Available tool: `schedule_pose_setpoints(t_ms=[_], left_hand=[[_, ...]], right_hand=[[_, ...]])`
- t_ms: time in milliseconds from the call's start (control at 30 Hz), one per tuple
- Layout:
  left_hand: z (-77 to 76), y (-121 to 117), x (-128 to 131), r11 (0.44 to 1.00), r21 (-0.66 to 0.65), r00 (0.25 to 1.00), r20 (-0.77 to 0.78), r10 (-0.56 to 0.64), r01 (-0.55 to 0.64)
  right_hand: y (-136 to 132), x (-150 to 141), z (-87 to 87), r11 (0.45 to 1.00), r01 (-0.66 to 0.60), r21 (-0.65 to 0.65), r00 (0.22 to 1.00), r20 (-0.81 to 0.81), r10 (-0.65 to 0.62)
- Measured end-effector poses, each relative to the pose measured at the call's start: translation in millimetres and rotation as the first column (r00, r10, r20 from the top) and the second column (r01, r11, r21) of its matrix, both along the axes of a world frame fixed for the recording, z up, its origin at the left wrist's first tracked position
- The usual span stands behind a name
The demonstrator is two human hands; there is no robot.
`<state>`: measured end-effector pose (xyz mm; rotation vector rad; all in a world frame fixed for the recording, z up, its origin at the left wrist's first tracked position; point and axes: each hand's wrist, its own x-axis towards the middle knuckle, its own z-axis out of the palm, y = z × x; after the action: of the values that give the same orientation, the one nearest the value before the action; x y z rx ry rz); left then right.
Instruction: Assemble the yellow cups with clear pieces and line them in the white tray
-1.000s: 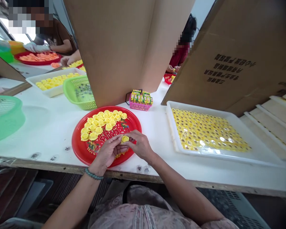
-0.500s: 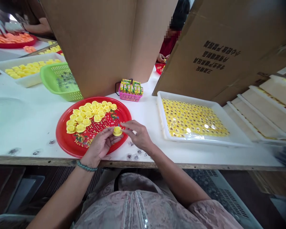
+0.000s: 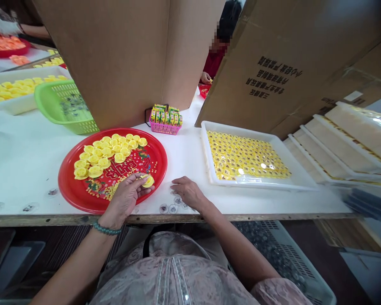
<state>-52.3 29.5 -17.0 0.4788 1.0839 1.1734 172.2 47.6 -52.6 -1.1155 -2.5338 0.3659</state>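
Observation:
My left hand (image 3: 128,192) pinches a small yellow round piece (image 3: 148,181), shaped like a little hat or cup, over the near right rim of a red round tray (image 3: 65,182). Other yellow pieces (image 3: 95,171) sit in a cluster on the tray's far left side, with tiny pale yellow bits (image 3: 109,191) scattered on its patterned base. To the right of the tray, my right hand (image 3: 189,192) reaches low over the white table, fingers stretched and slightly bent. Several small clear discs with dark prints (image 3: 172,208) lie just under and beside it; whether the fingertips touch one is hard to see.
A white tray (image 3: 305,183) of printed yellow pieces stands at right, near stacked trays (image 3: 346,144). A pink basket (image 3: 165,128) of small boxes, a green basket (image 3: 46,106) and cardboard sheets (image 3: 114,63) stand behind. Co-workers' hands (image 3: 6,27) show far left and behind the cardboard.
My right hand has left the yellow piece and moved down right to the clear discs on the table. My left hand keeps the piece, now slightly lower. The view has shifted a little right.

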Motion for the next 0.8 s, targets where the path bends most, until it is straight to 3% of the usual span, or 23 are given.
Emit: schedule_pose_setpoints(t_ms=[133,367,467,567,633,700,800], left_hand=[[1.5,2.7,0.6,1.0,0.004,0.999,-0.019,0.031,-0.031],[0.8,11.9,-3.3,0.995,0.009,0.993,-0.069,0.1,-0.1],[-0.3,11.2,-3.7,0.997,0.003,0.995,-0.066,0.078,-0.078],[-2.1,9.9,-3.4,0.999,-0.008,0.998,-0.053,0.046,-0.047],[-3.2,10.0,-4.1,0.999,-0.018,0.997,-0.056,0.05,-0.051],[-3.8,10.3,-5.5,0.997,-0.03,0.996,-0.064,0.065,-0.067],[-2.7,9.4,-6.5,0.997,-0.032,0.996,-0.061,0.064,-0.066]], right_hand=[[-1.4,6.9,-6.0,0.999,0.016,0.037,1.0,0.006,-0.016],[-11.7,2.9,2.5,0.995,0.021,0.102,0.994,0.103,-0.032],[-9.1,4.0,-0.6,0.991,0.127,0.041,0.991,0.048,-0.129],[-4.2,5.3,-5.9,0.967,0.241,-0.084,0.963,-0.104,-0.249],[-1.4,4.4,-6.0,0.913,0.315,-0.26,0.89,-0.253,-0.38],[-0.3,1.8,-1.2,0.808,0.299,-0.508,0.745,-0.405,-0.53],[-2.5,-5.3,13.5,0.681,0.031,-0.732,0.493,-0.581,-0.648]])
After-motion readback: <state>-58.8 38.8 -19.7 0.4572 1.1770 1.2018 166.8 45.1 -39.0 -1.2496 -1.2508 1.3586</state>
